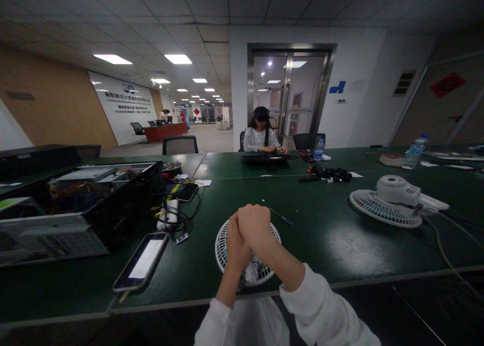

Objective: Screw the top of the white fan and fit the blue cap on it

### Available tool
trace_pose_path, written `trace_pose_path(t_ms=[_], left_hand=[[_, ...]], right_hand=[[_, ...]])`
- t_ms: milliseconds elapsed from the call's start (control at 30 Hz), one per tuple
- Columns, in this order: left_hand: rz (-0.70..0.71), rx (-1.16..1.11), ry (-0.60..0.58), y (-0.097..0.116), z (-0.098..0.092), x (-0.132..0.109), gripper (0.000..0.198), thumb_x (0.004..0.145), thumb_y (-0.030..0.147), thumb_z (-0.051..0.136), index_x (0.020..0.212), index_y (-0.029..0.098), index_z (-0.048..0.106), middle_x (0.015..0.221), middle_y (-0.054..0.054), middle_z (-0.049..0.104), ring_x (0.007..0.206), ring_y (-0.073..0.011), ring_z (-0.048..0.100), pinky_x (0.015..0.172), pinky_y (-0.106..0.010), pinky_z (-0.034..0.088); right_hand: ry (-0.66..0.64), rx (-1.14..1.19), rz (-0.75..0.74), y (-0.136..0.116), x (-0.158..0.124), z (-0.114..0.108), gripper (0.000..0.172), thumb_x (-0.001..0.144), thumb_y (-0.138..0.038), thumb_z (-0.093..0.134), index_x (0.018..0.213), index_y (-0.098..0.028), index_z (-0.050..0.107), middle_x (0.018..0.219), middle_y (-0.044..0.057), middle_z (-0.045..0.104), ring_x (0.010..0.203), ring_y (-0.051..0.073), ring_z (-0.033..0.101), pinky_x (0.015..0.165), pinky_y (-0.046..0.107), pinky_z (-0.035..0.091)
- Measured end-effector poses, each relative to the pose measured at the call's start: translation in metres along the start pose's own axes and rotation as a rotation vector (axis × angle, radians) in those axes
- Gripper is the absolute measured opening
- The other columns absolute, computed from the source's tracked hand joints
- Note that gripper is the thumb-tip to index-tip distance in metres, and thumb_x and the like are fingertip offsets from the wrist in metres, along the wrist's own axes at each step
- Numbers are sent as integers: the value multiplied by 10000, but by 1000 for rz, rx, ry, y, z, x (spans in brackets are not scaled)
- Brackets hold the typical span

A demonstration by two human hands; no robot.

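Holding right hand (255,226) and left hand (235,239) together over the near fan (221,247) on the tabletop (321,225), in a closed grip; cannot tell on what. Probably unfinished, with handwork left, no step visibly complete, screwdriver (288,220) loose beyond.

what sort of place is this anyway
Most likely an office: a large wall sign hangs near a red reception-style desk, and an opened computer case sits on the long green table, which seems to double as a workbench.
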State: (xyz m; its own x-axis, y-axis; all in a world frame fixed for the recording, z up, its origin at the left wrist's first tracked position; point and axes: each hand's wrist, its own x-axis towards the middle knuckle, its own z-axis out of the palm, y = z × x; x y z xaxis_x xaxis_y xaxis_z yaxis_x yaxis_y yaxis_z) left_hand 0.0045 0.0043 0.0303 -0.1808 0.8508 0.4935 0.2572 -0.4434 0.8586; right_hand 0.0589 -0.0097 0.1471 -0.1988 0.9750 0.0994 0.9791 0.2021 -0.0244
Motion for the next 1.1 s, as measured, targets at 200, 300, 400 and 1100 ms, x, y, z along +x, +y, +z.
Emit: trace_pose_path(t_ms=[200, 300, 400, 1100], left_hand=[[-8, -28, -27, -5, 3, 0, 502, 656, 194, 613, 1134, 156, 465, 1150, -117, 554, 1097, -258, 518, 976, -443, 388], [20, -8, -27, -6, 3, -1, 497, 651, 194, 621, 1124, 172, 468, 1150, -101, 552, 1103, -252, 513, 991, -442, 376], [30, 15, -19, -4, 3, -1, 501, 650, 194, 630, 1125, 184, 467, 1141, -89, 552, 1097, -249, 513, 994, -440, 370], [-1, 98, -4, -2, 3, -1, 508, 690, 295, 672, 1136, 185, 457, 1096, -84, 551, 1061, -248, 529, 936, -438, 410]], right_hand=[[61, -6, 41, 14, 5, 7, 312, 885, -148, 400, 908, -136, 711, 904, 164, 701, 856, 257, 682, 656, 330, 503], [86, 21, 104, 19, 6, 14, 342, 907, -215, 376, 929, -133, 707, 896, 162, 701, 862, 263, 680, 669, 335, 499], [63, 62, 157, 24, 5, 18, 385, 931, -291, 346, 951, -127, 694, 922, 161, 698, 875, 262, 675, 686, 331, 487], [-46, 277, -456, 84, 22, 11, 270, 809, -234, 633, 1075, -189, 639, 956, 46, 587, 852, 147, 561, 747, 235, 380]])
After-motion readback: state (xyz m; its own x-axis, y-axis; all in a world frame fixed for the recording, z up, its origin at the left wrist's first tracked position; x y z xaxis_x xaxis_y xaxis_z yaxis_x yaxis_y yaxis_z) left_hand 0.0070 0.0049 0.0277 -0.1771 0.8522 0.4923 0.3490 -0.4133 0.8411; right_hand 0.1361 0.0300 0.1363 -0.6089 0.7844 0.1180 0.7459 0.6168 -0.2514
